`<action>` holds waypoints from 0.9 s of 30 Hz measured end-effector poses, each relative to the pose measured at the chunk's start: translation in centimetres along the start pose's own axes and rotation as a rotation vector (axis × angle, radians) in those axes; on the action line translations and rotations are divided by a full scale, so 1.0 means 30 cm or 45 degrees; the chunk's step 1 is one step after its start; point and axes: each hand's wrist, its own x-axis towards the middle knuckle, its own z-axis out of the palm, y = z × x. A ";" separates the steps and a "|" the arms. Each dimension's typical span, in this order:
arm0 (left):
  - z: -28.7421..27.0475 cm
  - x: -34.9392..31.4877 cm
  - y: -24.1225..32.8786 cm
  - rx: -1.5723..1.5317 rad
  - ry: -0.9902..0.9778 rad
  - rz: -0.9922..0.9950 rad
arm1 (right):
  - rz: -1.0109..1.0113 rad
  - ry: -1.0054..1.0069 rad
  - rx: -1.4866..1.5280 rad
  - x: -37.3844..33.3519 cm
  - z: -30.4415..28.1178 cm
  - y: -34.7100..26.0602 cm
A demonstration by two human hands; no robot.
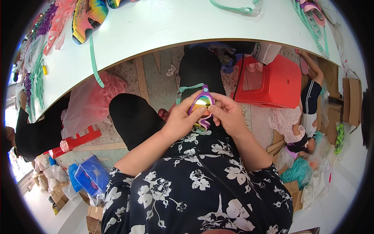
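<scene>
Over my lap I hold a pair of swim goggles (203, 102) with a purple frame, a shiny rainbow-mirrored lens and a teal strap. My left hand (184, 119) grips one side of the frame, its thumb pressed near the lens. On the other side, my right hand (229, 114) pinches the frame, with its thumb against the lens edge. The teal strap end (191, 87) sticks out beyond my left fingers. A purple and pale part of the goggles hangs below my thumbs; my fingers hide some of the frame.
Ahead curves a white table (156, 23) bearing colourful goggle packs (89, 19), teal straps (233, 7) and pink pieces (60, 23). A red stool (272, 84) stands at the right. Two children are beyond it, near cardboard boxes (351, 99). Another person sits at the left; a blue bag (92, 175) lies behind.
</scene>
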 end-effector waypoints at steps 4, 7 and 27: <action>-0.017 -0.001 0.007 0.474 0.093 0.200 | 0.001 0.062 -0.139 0.002 0.008 0.005; -0.053 0.000 0.034 0.971 0.271 0.527 | 0.014 0.067 -0.100 0.010 0.008 0.017; 0.003 -0.063 0.059 0.641 0.562 0.347 | -0.057 -0.067 -0.195 0.012 0.019 0.002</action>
